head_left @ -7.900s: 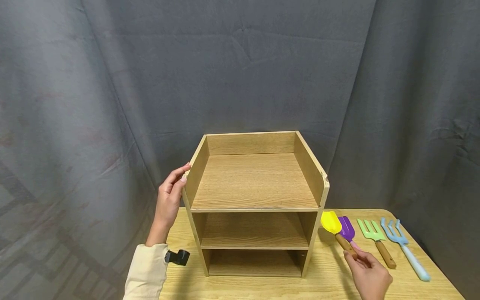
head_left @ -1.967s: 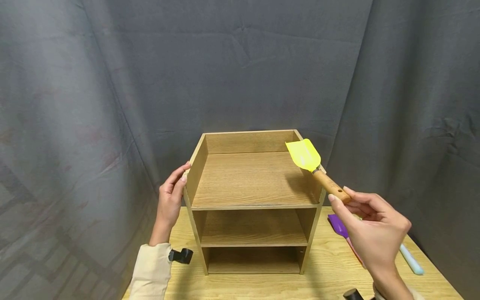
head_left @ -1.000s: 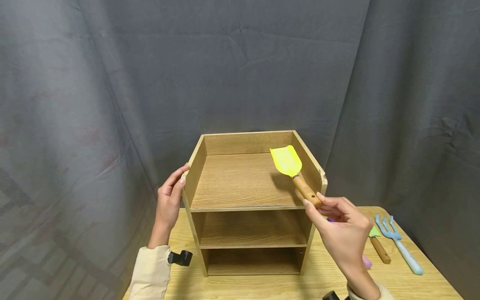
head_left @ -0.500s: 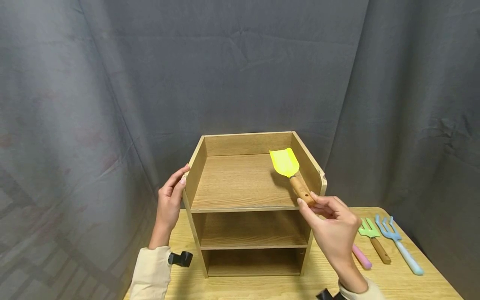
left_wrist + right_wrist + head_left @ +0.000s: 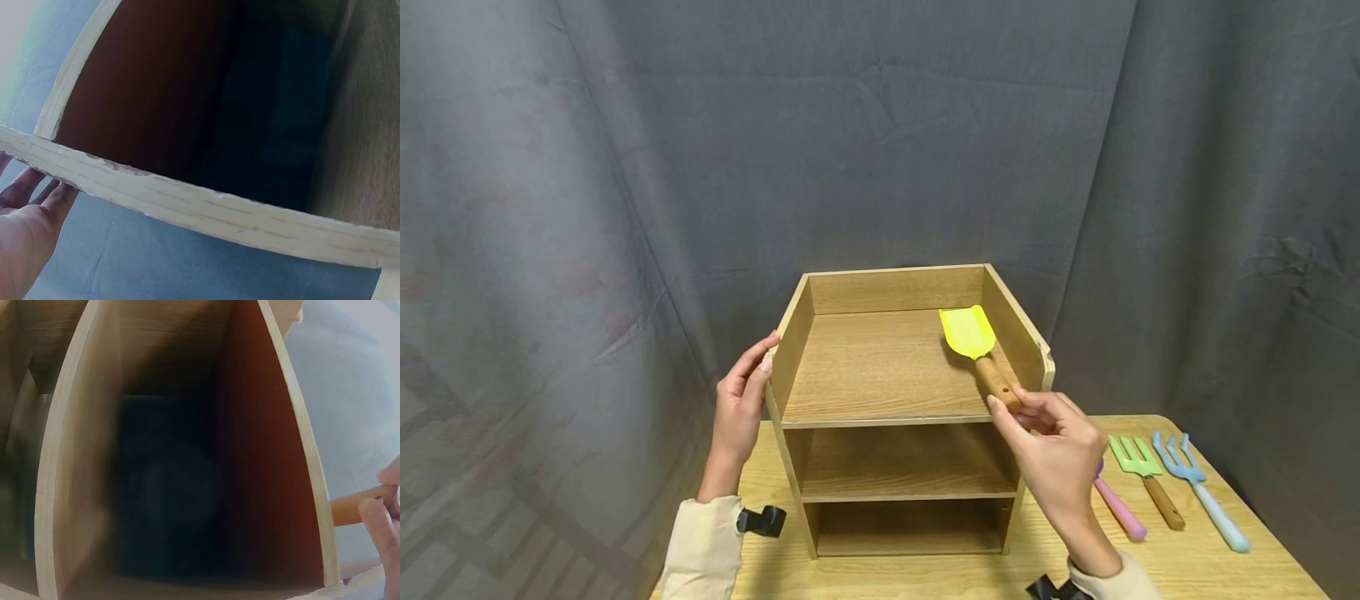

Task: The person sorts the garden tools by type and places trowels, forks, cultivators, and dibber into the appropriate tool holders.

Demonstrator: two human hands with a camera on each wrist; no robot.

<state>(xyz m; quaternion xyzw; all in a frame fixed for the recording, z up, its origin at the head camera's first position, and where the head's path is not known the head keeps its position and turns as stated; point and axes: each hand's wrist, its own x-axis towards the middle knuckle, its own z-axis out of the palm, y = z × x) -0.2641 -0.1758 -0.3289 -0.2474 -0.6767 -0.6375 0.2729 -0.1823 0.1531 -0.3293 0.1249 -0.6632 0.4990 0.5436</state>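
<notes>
A yellow toy shovel (image 5: 970, 332) with a wooden handle lies low over the right side of the top shelf, its scoop pointing to the back. My right hand (image 5: 1051, 442) pinches the handle's end between thumb and fingers at the shelf's front edge; the right wrist view shows the same handle (image 5: 353, 506) beyond the board. The wooden shelf unit (image 5: 887, 367) stands upright on the table. At its left side panel my left hand (image 5: 739, 404) rests with fingertips and thumb touching the upper front edge. In the left wrist view those fingers (image 5: 59, 199) lie against the panel's outer face.
Right of the unit on the wooden table (image 5: 1217, 575) lie a purple shovel with a pink handle (image 5: 1120, 507), a green fork (image 5: 1138, 457) with a wooden handle and a blue fork (image 5: 1206, 496). Two lower compartments (image 5: 910, 462) face forward. Grey curtains (image 5: 887, 150) hang behind.
The yellow shovel was picked up from the table on the right and carried left over the top shelf. Lately it has sunk lower. My left hand has stayed on the panel.
</notes>
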